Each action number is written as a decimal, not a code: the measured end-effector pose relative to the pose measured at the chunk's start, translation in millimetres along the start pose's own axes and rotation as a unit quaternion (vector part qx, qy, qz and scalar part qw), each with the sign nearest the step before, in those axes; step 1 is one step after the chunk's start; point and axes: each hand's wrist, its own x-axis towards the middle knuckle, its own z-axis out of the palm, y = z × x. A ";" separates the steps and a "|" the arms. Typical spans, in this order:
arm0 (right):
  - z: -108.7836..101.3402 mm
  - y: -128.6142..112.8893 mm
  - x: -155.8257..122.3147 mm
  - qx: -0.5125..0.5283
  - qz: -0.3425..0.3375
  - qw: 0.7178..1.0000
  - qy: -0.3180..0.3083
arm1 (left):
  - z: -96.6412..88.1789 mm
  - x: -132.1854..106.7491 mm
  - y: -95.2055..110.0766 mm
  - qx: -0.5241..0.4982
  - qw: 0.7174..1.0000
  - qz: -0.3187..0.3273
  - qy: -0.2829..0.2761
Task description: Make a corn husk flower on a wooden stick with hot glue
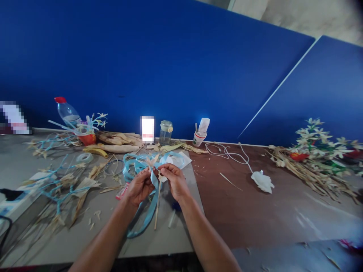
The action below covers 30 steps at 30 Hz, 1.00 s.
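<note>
In the middle of the head view both hands meet over the table. My left hand [141, 186] is closed, pinching a pale husk flower [153, 161] together with the light blue ribbon [151, 208] wound at its base. My right hand [175, 182] is closed beside it, thumb and fingertips pressed together at the ribbon; what exactly lies between them is too small to make out. The ribbon's long tail loops down below the hands. More blue ribbon [127, 170] lies in loose coils behind them. A thin stick [157, 211] points down from between the hands.
Blue-wrapped flower stems [58, 196] and husk scraps spread leftward, near a power strip [25, 196]. A tape roll [84, 157], a jar [166, 132], a paper cup [200, 136] and a plastic bottle [68, 113] stand or lie behind. A white cable [227, 153] and finished flowers [317, 139] are rightward.
</note>
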 end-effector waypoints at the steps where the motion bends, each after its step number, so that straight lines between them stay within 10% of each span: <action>1: 0.1 -0.2 0.1 0.000 -0.001 1.000 0.001 | -0.3 0.1 -0.1 -0.002 1.000 -0.004 -0.004; 21: -0.5 -4.5 -2.5 -0.047 -0.034 0.998 -0.034 | 11.3 -25.1 5.1 -0.001 0.990 0.014 -0.140; 30: 3.6 -5.7 -0.8 -0.009 -0.005 1.000 0.004 | 8.1 -9.7 2.7 0.121 0.987 0.101 -0.023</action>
